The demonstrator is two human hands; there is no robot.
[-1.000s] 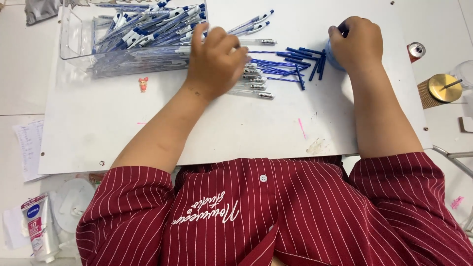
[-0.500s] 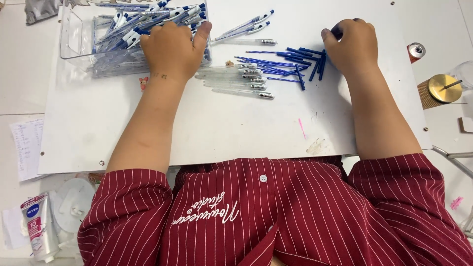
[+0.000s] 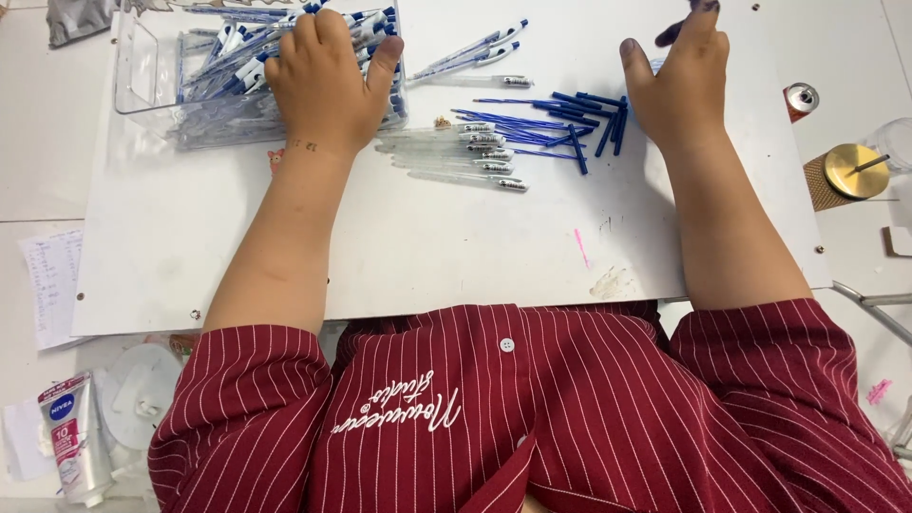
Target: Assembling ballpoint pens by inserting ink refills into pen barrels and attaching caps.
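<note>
Left hand rests flat, grip released, on pens in a clear tray; right hand is spread, grip released, just beside blue refills.

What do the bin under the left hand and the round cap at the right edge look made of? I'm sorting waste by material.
The bin looks like clear, glossy hard plastic: the pens inside show through its walls. The round cap looks like brass-coloured metal, going by its shiny golden top, though coated plastic is possible. The left hand rests in the bin.

right fingers past top edge
</note>
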